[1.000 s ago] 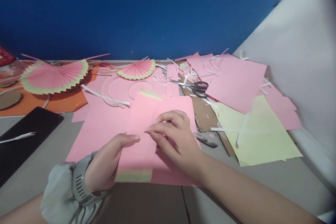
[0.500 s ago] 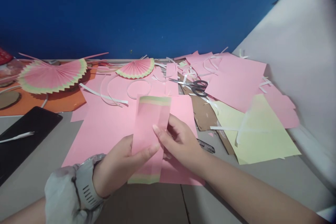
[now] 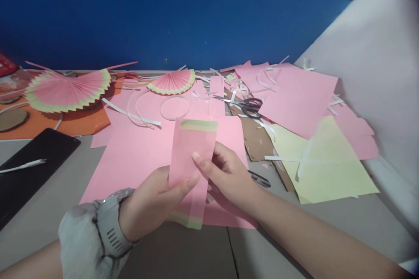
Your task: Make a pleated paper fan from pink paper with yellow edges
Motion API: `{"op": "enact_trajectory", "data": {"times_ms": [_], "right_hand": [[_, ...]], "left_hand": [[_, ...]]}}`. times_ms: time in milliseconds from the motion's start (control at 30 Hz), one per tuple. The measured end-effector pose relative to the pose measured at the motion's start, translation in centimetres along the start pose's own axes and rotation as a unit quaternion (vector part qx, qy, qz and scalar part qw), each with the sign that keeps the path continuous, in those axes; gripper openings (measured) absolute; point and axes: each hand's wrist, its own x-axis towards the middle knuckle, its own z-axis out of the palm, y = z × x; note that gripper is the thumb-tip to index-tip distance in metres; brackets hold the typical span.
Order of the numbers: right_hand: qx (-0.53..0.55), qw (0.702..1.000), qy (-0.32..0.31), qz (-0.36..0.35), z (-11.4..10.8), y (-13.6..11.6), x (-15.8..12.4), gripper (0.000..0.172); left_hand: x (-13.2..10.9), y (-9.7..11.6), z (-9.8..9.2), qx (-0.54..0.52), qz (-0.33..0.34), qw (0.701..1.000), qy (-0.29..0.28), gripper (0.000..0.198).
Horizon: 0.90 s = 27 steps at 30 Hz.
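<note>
Between my hands is a strip of pink paper (image 3: 190, 152) with green and yellowish bands across its top and bottom ends. It stands tilted above larger pink sheets (image 3: 137, 152) on the table. My left hand (image 3: 157, 200) grips its left side, the thumb lying across the front and the fingers behind. On the right edge, my right hand (image 3: 225, 174) pinches the strip with the thumb in front; most of its other fingers are behind or curled. A lengthwise crease shows near the strip's right side low down.
Two pleated paper fans (image 3: 70, 91) in pink and green lie at the back. Black-handled scissors (image 3: 250, 107) rest on cardboard (image 3: 258, 141), with a utility knife (image 3: 260, 178) nearby. Pale green paper (image 3: 337, 170) is at right; a black tablet-like slab (image 3: 39, 165) with a white cable is at left.
The strip's lower end has swung a little and its angle has shifted slightly. Both hands keep their hold; the whole view has moved slightly.
</note>
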Motion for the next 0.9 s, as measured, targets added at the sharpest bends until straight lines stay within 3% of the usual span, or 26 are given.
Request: {"op": "enact_trajectory", "data": {"times_ms": [100, 200, 300, 400, 467, 600, 667, 800, 900], "right_hand": [[-0.080, 0.995, 0.042, -0.037, -0.05, -0.18, 0.05, 0.022], [-0.137, 0.988, 0.042, -0.065, -0.22, -0.22, 0.10, 0.021], [-0.143, 0.985, 0.049, -0.079, -0.37, -0.14, 0.12, 0.024], [-0.147, 0.980, 0.089, -0.103, -0.38, -0.21, 0.16, 0.025], [-0.163, 0.977, 0.091, -0.102, -0.31, -0.35, 0.17, 0.024], [-0.206, 0.976, -0.014, -0.063, -0.17, -0.63, 0.05, 0.021], [-0.215, 0.974, -0.032, -0.068, -0.24, -0.63, 0.01, 0.022], [-0.223, 0.972, 0.024, -0.074, -0.53, -0.35, 0.18, 0.031], [-0.221, 0.972, 0.028, -0.070, -0.59, -0.19, 0.37, 0.030]], "left_hand": [[-0.03, -0.06, -0.26, 0.045, 0.016, 0.995, 0.088, 0.033], [-0.06, -0.26, -0.54, 0.096, 0.013, 0.981, 0.170, 0.034], [-0.07, -0.38, -0.54, 0.136, 0.013, 0.978, 0.156, 0.033], [-0.09, -0.31, -0.36, 0.130, 0.031, 0.984, 0.114, 0.031], [-0.10, -0.19, -0.34, 0.115, 0.037, 0.986, 0.117, 0.028], [-0.11, 0.00, -0.59, 0.111, 0.072, 0.974, 0.182, 0.025], [-0.13, 0.02, -0.66, 0.121, 0.091, 0.971, 0.186, 0.026], [-0.17, 0.00, -0.47, 0.130, 0.084, 0.975, 0.161, 0.031], [-0.12, -0.02, -0.32, 0.127, 0.075, 0.977, 0.153, 0.033]]}}
